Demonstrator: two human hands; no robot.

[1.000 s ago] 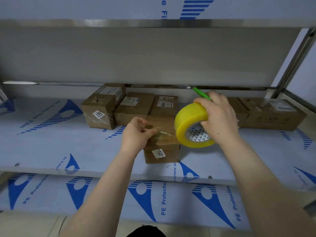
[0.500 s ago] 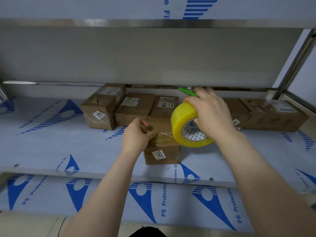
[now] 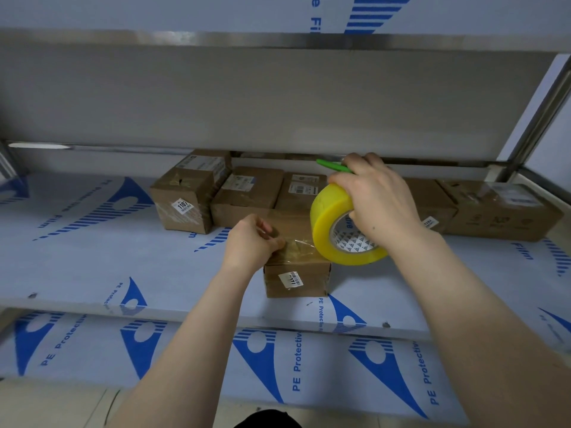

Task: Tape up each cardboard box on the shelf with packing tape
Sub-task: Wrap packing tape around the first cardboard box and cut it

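A small cardboard box [image 3: 296, 279] with a white label stands at the shelf's front, in the middle. My left hand [image 3: 251, 242] pinches the free end of clear tape [image 3: 298, 247] at the box's top left edge. My right hand [image 3: 375, 197] grips a yellow tape roll [image 3: 329, 223] just right of the box top, with a green-handled tool [image 3: 332, 166] poking out behind its fingers. The tape stretches from the roll across the box top to my left fingers.
Several more cardboard boxes line the back of the shelf [image 3: 92, 264]: three on the left [image 3: 185, 202] [image 3: 247, 196] [image 3: 301, 189] and two on the right [image 3: 432, 202] [image 3: 500, 208]. An upper shelf [image 3: 278, 41] hangs low overhead. A metal post [image 3: 543, 109] stands at the right.
My right hand has carried the roll leftwards and lower, closer to the box top. The green tool tip swung left. My left hand keeps its pinch on the tape end.
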